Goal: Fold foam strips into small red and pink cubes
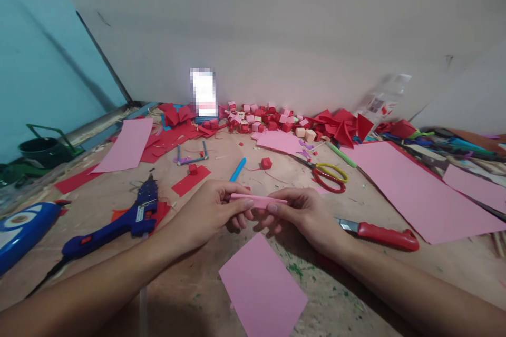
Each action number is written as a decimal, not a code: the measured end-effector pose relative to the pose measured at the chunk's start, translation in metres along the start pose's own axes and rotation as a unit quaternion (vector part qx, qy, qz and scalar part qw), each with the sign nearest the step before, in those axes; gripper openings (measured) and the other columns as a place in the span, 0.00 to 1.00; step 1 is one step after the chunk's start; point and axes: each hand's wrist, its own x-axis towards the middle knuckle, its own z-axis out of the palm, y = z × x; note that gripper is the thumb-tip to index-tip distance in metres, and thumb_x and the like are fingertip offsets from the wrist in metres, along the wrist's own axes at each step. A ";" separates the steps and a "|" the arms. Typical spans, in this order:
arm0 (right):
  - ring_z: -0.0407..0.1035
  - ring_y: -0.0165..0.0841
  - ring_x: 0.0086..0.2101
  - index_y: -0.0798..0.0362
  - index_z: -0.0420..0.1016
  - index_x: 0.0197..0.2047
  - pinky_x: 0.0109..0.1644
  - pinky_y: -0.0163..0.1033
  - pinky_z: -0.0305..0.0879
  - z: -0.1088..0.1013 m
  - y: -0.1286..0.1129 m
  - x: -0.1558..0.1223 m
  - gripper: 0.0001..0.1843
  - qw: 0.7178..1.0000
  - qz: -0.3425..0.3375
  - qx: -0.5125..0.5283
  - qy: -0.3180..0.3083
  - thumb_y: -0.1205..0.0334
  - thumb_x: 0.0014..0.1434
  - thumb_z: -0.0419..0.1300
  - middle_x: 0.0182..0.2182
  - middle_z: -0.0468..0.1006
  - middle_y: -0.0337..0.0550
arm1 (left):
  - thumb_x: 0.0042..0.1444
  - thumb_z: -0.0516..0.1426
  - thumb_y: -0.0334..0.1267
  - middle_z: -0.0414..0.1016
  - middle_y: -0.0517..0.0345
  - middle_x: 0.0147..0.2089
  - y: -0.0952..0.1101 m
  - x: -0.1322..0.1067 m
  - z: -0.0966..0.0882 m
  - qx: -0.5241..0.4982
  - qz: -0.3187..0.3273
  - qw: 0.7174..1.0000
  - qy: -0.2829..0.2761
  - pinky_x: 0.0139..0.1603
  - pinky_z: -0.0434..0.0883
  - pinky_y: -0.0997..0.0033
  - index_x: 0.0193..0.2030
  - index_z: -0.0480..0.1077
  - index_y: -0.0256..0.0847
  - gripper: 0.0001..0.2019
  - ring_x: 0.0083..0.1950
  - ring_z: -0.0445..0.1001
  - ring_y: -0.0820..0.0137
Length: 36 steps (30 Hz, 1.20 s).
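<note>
**Two hands pinch a narrow folded pink paper strip above a crowded worktable**

The left hand (225, 205) and the right hand (300, 210) each pinch one end of the folded pink paper strip (259, 201) between thumb and fingers; it is held level over the middle of the worktable (205, 274). Some fingers curl out of sight behind it.

The blue stick (238, 169) is partly covered by the left hand, and the blade of the red-handled knife (387, 237) runs out of sight behind the right arm. The frame cuts off the blue object with white rings (29, 231) at far left. The phone screen (204, 92) is pixelated, and the tilted clear bottle (383, 97) is blurred.

Counted: one blue glue gun (130, 218), one pair of scissors (330, 176) with a yellow and a red loop, one green stick (340, 154), and two red cubes standing apart, the left (193, 169) and the right (266, 163). The heap of red and pink cubes (256, 118) is too crowded to count. One pink sheet (263, 287) lies below the hands, its bottom cut off.
</note>
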 end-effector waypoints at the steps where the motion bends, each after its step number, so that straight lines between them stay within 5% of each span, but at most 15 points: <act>1: 0.80 0.33 0.27 0.56 0.87 0.39 0.30 0.34 0.74 0.000 0.001 0.000 0.20 1.000 0.004 0.002 -0.001 0.47 0.53 0.75 0.29 0.86 0.48 | 0.62 0.60 0.42 0.78 0.57 0.30 0.000 0.000 0.001 -0.001 0.002 1.000 0.001 0.30 0.73 0.72 0.37 0.77 0.36 0.11 0.27 0.75 0.72; 15: 0.81 0.34 0.27 0.58 0.86 0.38 0.29 0.32 0.73 -0.003 0.005 0.001 0.21 1.000 -0.006 0.001 -0.029 0.46 0.56 0.73 0.30 0.86 0.48 | 0.62 0.61 0.43 0.74 0.59 0.25 0.005 -0.005 0.004 0.006 -0.007 1.000 0.011 0.26 0.66 0.76 0.36 0.79 0.34 0.12 0.26 0.71 0.73; 22: 0.81 0.33 0.28 0.58 0.84 0.39 0.31 0.33 0.73 -0.010 0.009 0.003 0.15 0.995 -0.028 0.074 -0.062 0.52 0.61 0.71 0.32 0.86 0.49 | 0.62 0.62 0.39 0.80 0.56 0.36 0.012 -0.012 -0.001 -0.051 0.077 0.995 -0.039 0.30 0.68 0.78 0.45 0.79 0.38 0.09 0.32 0.74 0.73; 28: 0.69 0.28 0.15 0.59 0.79 0.27 0.23 0.32 0.66 -0.011 0.011 0.002 0.24 0.992 -0.016 0.085 -0.094 0.46 0.66 0.65 0.17 0.78 0.42 | 0.61 0.62 0.37 0.79 0.59 0.32 0.012 -0.013 0.003 -0.071 0.089 0.993 0.008 0.30 0.69 0.77 0.46 0.78 0.37 0.09 0.31 0.75 0.73; 33: 0.78 0.33 0.31 0.53 0.83 0.45 0.36 0.35 0.72 -0.003 0.005 -0.004 0.23 0.996 -0.065 0.001 -0.061 0.42 0.58 0.71 0.33 0.85 0.43 | 0.62 0.61 0.39 0.77 0.60 0.29 0.016 -0.014 0.007 -0.015 0.068 0.996 0.046 0.28 0.67 0.78 0.35 0.79 0.36 0.09 0.28 0.73 0.74; 36: 0.76 0.32 0.31 0.53 0.85 0.40 0.34 0.33 0.69 0.001 0.004 -0.007 0.20 0.995 -0.065 -0.071 -0.028 0.45 0.56 0.73 0.32 0.84 0.43 | 0.61 0.60 0.37 0.75 0.62 0.26 0.018 -0.015 0.009 -0.010 0.064 0.997 0.038 0.26 0.65 0.79 0.35 0.80 0.37 0.08 0.26 0.71 0.76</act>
